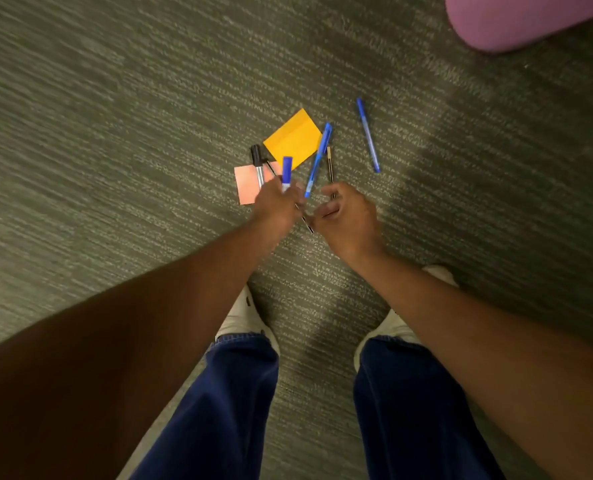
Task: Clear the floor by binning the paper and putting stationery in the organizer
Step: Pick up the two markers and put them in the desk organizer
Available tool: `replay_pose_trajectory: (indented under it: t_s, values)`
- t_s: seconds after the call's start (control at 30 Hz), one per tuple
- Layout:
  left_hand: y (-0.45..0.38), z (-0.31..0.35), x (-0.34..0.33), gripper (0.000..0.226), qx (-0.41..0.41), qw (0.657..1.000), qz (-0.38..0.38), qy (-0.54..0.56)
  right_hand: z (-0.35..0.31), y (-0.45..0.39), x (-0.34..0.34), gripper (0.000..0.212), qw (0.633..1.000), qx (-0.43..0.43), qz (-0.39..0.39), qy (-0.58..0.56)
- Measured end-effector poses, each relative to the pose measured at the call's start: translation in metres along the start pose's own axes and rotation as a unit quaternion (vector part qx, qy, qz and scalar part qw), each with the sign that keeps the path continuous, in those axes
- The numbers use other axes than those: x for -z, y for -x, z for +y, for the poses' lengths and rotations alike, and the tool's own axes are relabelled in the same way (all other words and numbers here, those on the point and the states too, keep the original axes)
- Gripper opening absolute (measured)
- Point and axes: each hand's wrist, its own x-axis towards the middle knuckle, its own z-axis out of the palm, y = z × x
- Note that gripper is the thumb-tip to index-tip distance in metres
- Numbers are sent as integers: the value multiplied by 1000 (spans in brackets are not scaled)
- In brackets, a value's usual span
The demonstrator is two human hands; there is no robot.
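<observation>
Stationery and paper lie scattered on the carpet. My left hand (277,206) is closed around a blue-capped marker (286,172) that sticks up out of the fist. My right hand (344,213) hovers beside it with thumb and forefinger apart, the forefinger at the near end of a thin dark pen (329,164). A blue pen (318,159) lies slanted between the two hands. Another blue pen (368,135) lies farther right. A black-capped marker (257,165) rests partly on a pink note (246,187). An orange note (293,138) lies behind them. A thin black pen (308,226) runs under my left hand.
Grey-green carpet (149,133) covers the floor all around. A purple padded seat (517,19) fills the top right corner. My own feet in pale shoes (239,320) and blue trousers stand just behind the items. No bin or organizer is in view.
</observation>
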Motion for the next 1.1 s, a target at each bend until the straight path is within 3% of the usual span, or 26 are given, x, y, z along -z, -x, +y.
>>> replay_pose_trajectory:
  t_s: [0.07,0.13,0.33,0.53,0.6,0.7,0.8,0.93,1.03,1.1]
  values:
    - [-21,-7,16,27,-30,986,99,-128,-2,-6,-10,38,1000,-3,14,11]
    - [-38,-15,27,31,-29,970,153,-184,-3,-11,-19,30,1000,0,20,21]
    - [-70,-30,27,53,15,957,147,-251,-6,-12,-40,14,999,9,1,39]
    - [-57,-31,33,31,-12,976,152,-157,-10,-3,-26,11,1000,11,8,6]
    - [-31,-21,36,20,-40,982,150,-110,-19,-2,-13,19,999,6,30,-16]
    - [17,3,35,22,-82,989,114,-35,-45,5,12,59,996,13,28,-85]
    - [64,36,35,25,-129,989,61,-35,-79,19,40,92,991,61,15,-118]
    - [124,93,46,31,-181,983,30,-29,-130,53,83,96,984,138,14,-112]
    - [170,138,57,24,-233,971,3,-58,-168,88,118,84,978,180,64,-87]
    - [199,171,65,32,-242,968,-32,-58,-193,111,142,76,971,201,105,-80]
